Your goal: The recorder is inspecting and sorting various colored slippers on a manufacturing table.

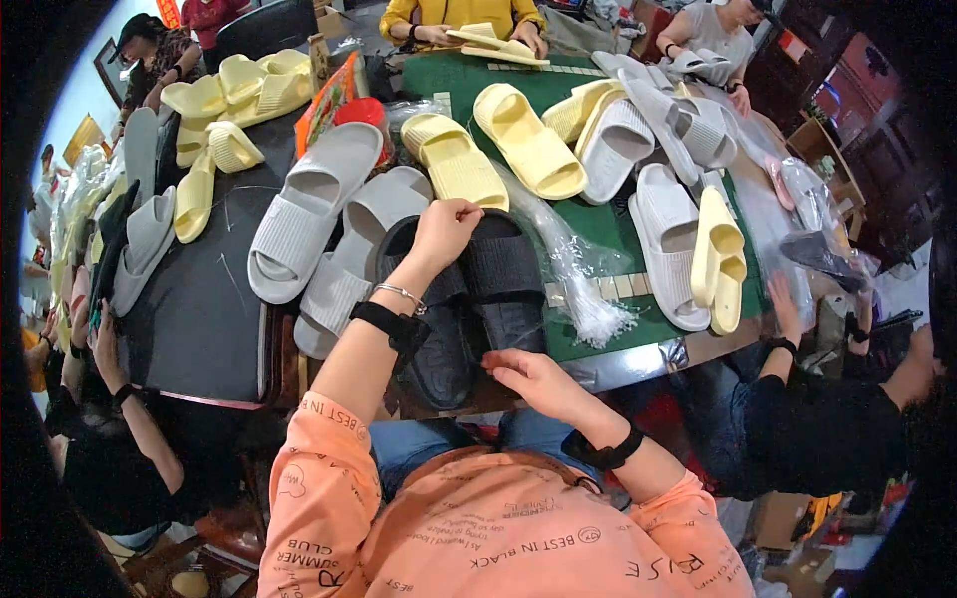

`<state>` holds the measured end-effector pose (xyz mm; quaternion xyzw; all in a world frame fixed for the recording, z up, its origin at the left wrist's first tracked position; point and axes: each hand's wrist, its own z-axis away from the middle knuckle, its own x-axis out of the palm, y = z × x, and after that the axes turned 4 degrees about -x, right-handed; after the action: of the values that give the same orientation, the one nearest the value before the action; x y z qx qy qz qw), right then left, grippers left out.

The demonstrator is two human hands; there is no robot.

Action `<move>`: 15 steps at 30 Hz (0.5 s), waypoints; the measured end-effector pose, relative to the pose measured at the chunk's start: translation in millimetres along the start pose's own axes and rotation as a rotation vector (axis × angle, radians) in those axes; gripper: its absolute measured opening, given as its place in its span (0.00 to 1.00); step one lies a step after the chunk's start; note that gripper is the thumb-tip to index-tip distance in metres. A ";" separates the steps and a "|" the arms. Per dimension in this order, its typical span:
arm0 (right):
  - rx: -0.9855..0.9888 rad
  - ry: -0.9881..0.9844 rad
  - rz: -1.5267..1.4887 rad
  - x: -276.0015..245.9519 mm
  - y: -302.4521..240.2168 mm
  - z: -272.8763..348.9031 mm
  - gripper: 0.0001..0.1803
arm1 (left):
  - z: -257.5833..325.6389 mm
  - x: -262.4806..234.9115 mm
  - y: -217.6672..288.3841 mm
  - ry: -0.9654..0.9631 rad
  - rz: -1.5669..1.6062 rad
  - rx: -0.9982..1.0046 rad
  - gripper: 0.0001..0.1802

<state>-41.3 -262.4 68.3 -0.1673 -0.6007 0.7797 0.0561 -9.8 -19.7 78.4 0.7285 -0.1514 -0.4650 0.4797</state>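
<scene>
- Evidently, the black slippers (503, 269) lay side by side at the tabletop's (234, 299) near edge, toes away from the wearer.
- Left hand (446, 234): above the straps, fingertips drawn together; any fine strand between them could not be confirmed.
- Right hand (538, 384): beside the right slipper's heel; whether its fingertips met could not be told.
- Technique, as judged: the step seemed to be fine work at the straps; it called for aligned heels, a light pinch and the plastic ties (601, 317) kept clear.
- Markings: black lettering covered the orange shirt (498, 538); footbed marks were illegible.
</scene>
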 end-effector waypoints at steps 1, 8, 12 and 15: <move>0.018 -0.037 -0.064 -0.4 -4.5 1.2 0.18 | 1.8 -0.5 -0.6 -0.002 0.002 -0.002 0.10; 0.155 -0.133 -0.452 8.6 -1.8 -2.6 0.17 | 6.5 1.2 7.8 -0.012 -0.089 0.011 0.10; 0.056 -0.022 -0.093 4.8 -21.4 -9.0 0.15 | 5.7 -2.4 9.0 -0.035 -0.186 0.010 0.10; -0.237 0.244 0.465 -6.8 -21.7 -27.0 0.10 | 0.2 1.7 1.7 -0.112 -0.151 -0.020 0.13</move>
<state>-28.5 -233.6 84.4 -0.3984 -0.6222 0.6700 -0.0723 -8.7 -21.8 78.9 0.7060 -0.1179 -0.5413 0.4412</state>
